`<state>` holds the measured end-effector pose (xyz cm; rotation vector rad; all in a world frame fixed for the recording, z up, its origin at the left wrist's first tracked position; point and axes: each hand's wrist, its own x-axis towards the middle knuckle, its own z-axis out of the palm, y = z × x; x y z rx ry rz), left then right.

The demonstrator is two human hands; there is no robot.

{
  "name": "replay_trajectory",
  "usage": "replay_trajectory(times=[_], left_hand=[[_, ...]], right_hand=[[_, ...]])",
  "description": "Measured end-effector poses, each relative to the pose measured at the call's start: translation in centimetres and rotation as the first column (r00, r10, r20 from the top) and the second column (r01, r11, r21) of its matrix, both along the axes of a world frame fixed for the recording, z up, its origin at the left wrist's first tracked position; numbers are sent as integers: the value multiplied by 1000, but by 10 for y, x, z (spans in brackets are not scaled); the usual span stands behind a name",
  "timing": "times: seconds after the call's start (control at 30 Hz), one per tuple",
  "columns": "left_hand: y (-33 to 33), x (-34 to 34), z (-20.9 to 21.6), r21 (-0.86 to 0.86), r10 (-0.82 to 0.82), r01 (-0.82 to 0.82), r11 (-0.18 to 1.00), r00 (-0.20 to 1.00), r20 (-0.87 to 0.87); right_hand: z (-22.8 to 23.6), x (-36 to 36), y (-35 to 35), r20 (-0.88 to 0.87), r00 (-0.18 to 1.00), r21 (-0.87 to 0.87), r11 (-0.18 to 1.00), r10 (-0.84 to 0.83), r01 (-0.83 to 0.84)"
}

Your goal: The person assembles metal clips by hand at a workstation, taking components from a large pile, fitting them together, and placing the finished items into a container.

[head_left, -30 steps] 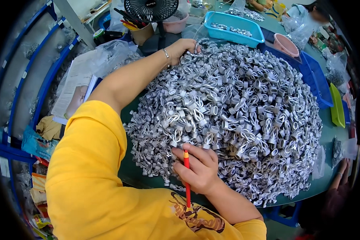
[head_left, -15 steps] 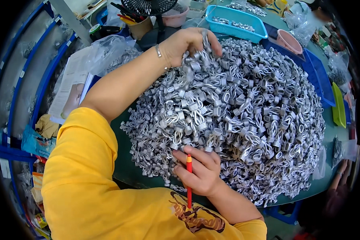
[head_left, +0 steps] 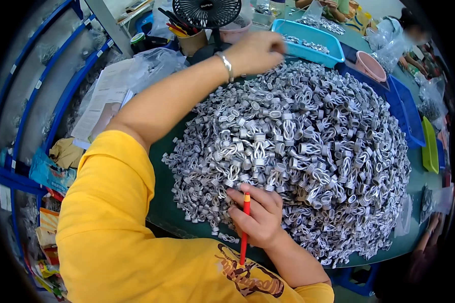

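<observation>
A large heap of silver-grey metal pieces (head_left: 308, 146), each a ribbed oval collar with twisted loops, lies on the green table (head_left: 174, 230). My left hand (head_left: 260, 52), a silver bracelet at its wrist, is over the heap's far edge, beside the light-blue basket (head_left: 333, 56). Its fingers look bent but are blurred, so I cannot tell whether they hold a piece. At the heap's near side, my right hand (head_left: 260, 217) is closed around a red pencil (head_left: 245, 230) with an orange tip pointing away from me. Its fingertips touch the nearest pieces.
A black fan (head_left: 207, 12) stands at the far left beside a pot of pens (head_left: 193, 43). Papers (head_left: 103, 96) and plastic bags lie left. Beyond the heap are a pink basket (head_left: 370, 65), blue tray (head_left: 407, 111) and green tray (head_left: 429, 146). Other people sit farther off.
My left hand has risen off the heap, away from me toward the light-blue basket; the pieces that hung from its fingers no longer show. My right hand keeps the red pencil. The view has shifted slightly.
</observation>
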<state>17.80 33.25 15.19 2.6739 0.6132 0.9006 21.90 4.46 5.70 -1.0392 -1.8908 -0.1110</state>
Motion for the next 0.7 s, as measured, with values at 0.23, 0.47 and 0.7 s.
replay_trajectory(times=[0.23, 0.47, 0.7], left_hand=[[59, 7, -72, 167, 353, -335, 927, 632, -690], [63, 23, -78, 268, 343, -217, 939, 521, -782], [93, 40, -101, 250, 278, -122, 961, 436, -856]], right_hand=[[0, 3, -1, 0, 1000, -6, 1000, -15, 15], [-2, 2, -1, -2, 1000, 12, 1000, -6, 6], [0, 5, -3, -6, 1000, 14, 1000, -1, 1]])
